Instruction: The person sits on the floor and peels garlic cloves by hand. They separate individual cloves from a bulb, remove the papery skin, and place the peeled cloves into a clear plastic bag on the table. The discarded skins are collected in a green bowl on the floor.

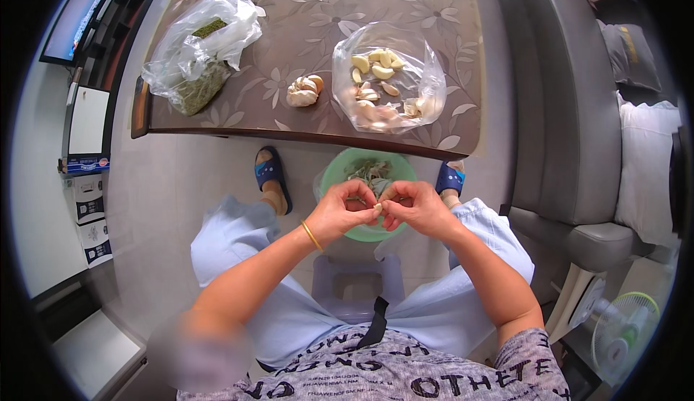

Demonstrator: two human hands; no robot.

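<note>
A small pale garlic clove is pinched between the fingertips of my left hand and my right hand, which meet in front of me. Just below them on the floor stands a light green plastic basin with scraps and skins in it, partly hidden by my hands. On the table, a clear plastic bag holds peeled garlic cloves, along with unpeeled cloves and papery skins. Left of that bag sits a partly broken garlic bulb.
The patterned table has its near edge just beyond the basin. A plastic bag of dried green material lies at its left. A grey sofa runs along the right, with an electric fan near it. Between my legs is a plastic stool.
</note>
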